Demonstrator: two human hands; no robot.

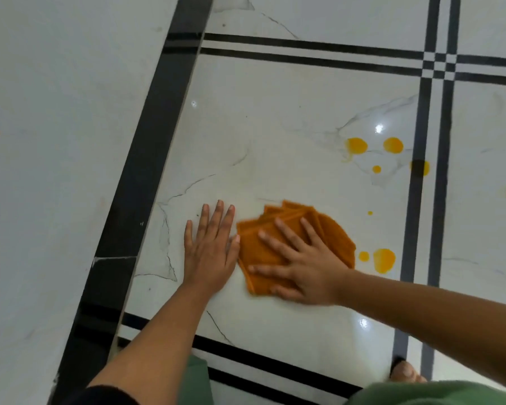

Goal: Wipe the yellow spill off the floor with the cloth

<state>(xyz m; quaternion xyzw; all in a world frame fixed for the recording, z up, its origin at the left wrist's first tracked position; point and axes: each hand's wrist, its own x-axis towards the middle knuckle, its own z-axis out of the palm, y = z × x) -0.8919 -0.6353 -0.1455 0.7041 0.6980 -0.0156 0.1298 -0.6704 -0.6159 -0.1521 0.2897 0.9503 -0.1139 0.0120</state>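
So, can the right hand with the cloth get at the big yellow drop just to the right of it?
Probably yes. The right hand lies flat on the cloth, and the big yellow drop sits just past the cloth's right edge, with only bare floor and one small drop between.

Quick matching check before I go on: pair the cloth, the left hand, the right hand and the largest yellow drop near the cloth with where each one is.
1 cloth
2 left hand
3 right hand
4 largest yellow drop

A flat on bare tile
B pressed on the cloth
C under a palm
D right of the cloth, unwiped

Pairs: 1-C, 2-A, 3-B, 4-D
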